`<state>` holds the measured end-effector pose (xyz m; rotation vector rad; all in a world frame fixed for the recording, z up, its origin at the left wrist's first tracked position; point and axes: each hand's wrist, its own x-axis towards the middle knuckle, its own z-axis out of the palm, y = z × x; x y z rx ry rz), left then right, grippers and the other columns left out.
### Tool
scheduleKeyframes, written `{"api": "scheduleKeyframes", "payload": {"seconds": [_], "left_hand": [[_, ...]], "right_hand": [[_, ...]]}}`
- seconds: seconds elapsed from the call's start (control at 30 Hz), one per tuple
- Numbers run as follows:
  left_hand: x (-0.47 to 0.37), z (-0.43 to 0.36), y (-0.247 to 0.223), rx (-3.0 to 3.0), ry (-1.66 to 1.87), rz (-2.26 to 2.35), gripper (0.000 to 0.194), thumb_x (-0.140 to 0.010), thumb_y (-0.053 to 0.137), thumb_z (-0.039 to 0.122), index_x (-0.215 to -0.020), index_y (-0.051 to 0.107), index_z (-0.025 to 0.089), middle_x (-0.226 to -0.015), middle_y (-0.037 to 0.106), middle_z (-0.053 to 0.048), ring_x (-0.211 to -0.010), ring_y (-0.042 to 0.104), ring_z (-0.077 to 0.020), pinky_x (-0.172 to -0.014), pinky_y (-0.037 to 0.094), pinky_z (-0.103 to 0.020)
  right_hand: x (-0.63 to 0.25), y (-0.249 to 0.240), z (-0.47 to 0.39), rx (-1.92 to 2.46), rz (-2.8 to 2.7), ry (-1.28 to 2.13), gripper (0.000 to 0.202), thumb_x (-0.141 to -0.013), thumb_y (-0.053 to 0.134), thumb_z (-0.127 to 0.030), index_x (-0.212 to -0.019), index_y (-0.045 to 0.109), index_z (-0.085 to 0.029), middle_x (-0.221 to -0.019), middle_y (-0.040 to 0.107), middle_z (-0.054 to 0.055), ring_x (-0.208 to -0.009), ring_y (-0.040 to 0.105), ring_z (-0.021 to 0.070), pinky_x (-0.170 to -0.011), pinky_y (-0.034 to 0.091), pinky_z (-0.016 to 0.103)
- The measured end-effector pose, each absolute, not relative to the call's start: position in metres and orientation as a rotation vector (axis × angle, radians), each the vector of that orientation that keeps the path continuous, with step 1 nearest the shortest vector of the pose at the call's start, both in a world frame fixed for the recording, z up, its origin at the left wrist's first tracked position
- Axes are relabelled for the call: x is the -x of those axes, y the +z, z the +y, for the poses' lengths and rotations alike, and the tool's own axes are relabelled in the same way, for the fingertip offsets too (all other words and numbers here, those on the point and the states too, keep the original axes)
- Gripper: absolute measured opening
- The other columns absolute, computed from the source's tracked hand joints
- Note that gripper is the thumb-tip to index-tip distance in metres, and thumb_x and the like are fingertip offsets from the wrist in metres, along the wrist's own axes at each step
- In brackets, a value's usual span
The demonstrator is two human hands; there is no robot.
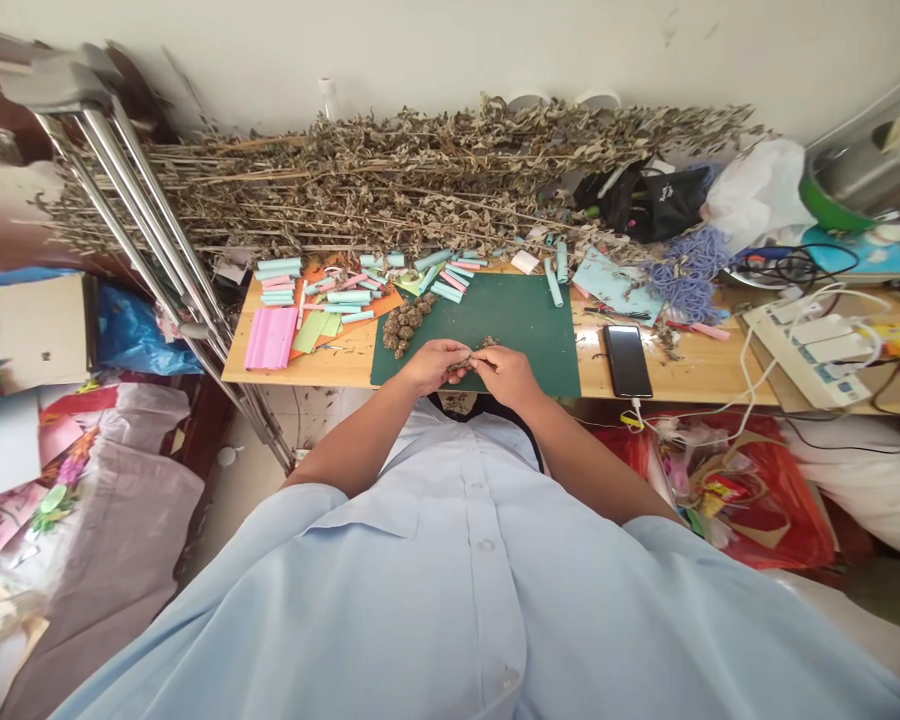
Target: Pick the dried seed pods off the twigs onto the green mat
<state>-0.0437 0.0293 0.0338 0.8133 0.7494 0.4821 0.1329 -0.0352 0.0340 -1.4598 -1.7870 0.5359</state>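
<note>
My left hand [436,366] and my right hand [508,374] meet above the front edge of a dark green mat [534,310]. Both are closed, with thumbs and fingers pinched together. Between them shows a small bit of dried plant [462,364], partly covered by the fingers. Just beyond my left hand lies a cluster of brown, crumbly dried plant balls [403,328] on the mat. A few loose dried scraps [487,342] lie behind my right hand.
A long heap of dried stalks [390,180] fills the table's back. Paper rolls [356,297] and pink folded paper [271,338] lie left; a phone [628,362], purple string [688,275] and a power strip [810,350] lie right. Metal crutches [146,220] stand at the left end.
</note>
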Motion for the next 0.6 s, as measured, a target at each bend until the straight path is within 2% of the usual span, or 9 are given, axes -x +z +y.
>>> {"api": "scheduleKeyframes", "payload": {"seconds": [0.27, 0.5, 0.6], "left_hand": [[0.042, 0.028, 0.027, -0.812, 0.549, 0.766, 0.036, -0.068, 0.088, 0.034, -0.084, 0.069, 0.008, -0.062, 0.059, -0.003, -0.052, 0.054, -0.0086, -0.043, 0.032, -0.020], [0.046, 0.029, 0.025, -0.755, 0.568, 0.704, 0.037, -0.066, 0.089, 0.032, -0.084, 0.069, 0.007, -0.065, 0.062, -0.005, -0.051, 0.053, -0.0079, -0.042, 0.029, -0.019], [0.047, 0.028, 0.027, -0.737, 0.587, 0.672, 0.037, -0.068, 0.088, 0.032, -0.085, 0.069, 0.006, -0.067, 0.064, -0.006, -0.052, 0.052, -0.0074, -0.043, 0.030, -0.019]], "right_hand": [[-0.118, 0.027, -0.037, 1.595, -1.619, 0.458, 0.013, -0.082, 0.061, -0.024, -0.080, 0.074, -0.022, -0.077, 0.074, 0.004, -0.069, 0.067, 0.0186, -0.072, 0.053, 0.031], [-0.108, 0.020, -0.031, 1.533, -1.066, 0.991, 0.015, -0.075, 0.067, -0.035, -0.076, 0.072, -0.021, -0.065, 0.071, 0.001, -0.057, 0.067, 0.0166, -0.059, 0.057, 0.029], [-0.106, 0.017, -0.028, 1.457, -0.848, 1.102, 0.016, -0.071, 0.071, -0.036, -0.076, 0.071, -0.020, -0.063, 0.070, 0.000, -0.055, 0.066, 0.0152, -0.055, 0.057, 0.028]]}}
